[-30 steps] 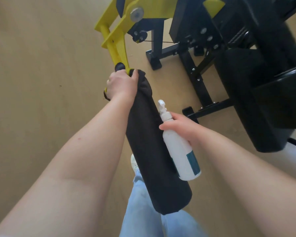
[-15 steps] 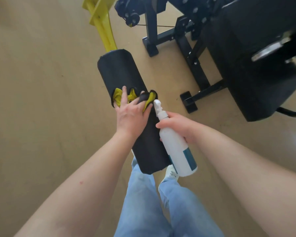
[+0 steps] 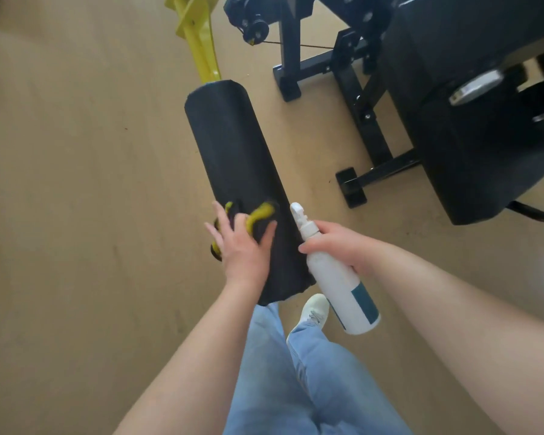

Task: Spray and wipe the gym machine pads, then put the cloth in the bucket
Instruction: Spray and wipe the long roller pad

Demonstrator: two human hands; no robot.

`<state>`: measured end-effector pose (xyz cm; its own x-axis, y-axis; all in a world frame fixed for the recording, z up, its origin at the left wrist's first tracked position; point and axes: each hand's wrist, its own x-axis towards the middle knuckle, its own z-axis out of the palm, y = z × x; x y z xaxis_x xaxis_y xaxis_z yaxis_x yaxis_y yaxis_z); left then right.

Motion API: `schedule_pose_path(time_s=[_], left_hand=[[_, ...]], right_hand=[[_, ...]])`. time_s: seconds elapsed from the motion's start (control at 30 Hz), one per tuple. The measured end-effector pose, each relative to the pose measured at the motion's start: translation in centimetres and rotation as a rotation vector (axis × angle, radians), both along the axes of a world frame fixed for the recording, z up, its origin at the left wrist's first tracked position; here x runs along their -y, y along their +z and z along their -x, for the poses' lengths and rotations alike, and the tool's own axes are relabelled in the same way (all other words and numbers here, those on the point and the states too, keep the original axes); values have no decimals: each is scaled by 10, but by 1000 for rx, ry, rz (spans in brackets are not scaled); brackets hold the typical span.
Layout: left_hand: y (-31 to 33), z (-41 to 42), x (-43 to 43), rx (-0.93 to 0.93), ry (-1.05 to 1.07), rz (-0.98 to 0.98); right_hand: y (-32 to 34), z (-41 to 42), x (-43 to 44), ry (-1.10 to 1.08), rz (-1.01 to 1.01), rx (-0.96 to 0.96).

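The left hand (image 3: 242, 248), grip open and fingers spread, presses the cloth (image 3: 258, 215) onto the roller pad (image 3: 233, 146) near its near end. The right hand (image 3: 338, 243) curls its grip round the spray bottle (image 3: 339, 284), just beside the pad's right edge. Bare floor (image 3: 76, 183) lies left and the machine frame (image 3: 374, 133) stands right.

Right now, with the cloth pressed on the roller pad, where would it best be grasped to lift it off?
Likely the raised yellow fold of the cloth, bunched up just past the fingertips of the left hand. Come from above: the cloth drapes over the top of the roller pad, and the right hand is busy holding the spray bottle.
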<state>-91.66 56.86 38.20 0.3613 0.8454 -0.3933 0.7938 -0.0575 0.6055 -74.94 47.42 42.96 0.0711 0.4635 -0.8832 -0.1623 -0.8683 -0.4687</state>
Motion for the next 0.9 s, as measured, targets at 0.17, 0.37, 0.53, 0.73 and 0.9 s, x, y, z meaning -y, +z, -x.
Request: schedule_pose_path(time_s=[0.17,0.37,0.53,0.73,0.9], left_hand=[[4,-39,-73,-68,16,-12],[5,-91,-169,-170,-11,-68],[5,-128,-242,-163,-52,-153],[8,-155,-293,-64,-55,-191],[0,-116,-253,-38,-462,-465]], right_hand=[[-3,-14,-22,88,-51,64],[-5,-29,-76,69,-95,143],[-7,-43,-116,121,-111,202],[-6,-42,-125,157,-132,224],[-8,-40,-119,118,-146,221]])
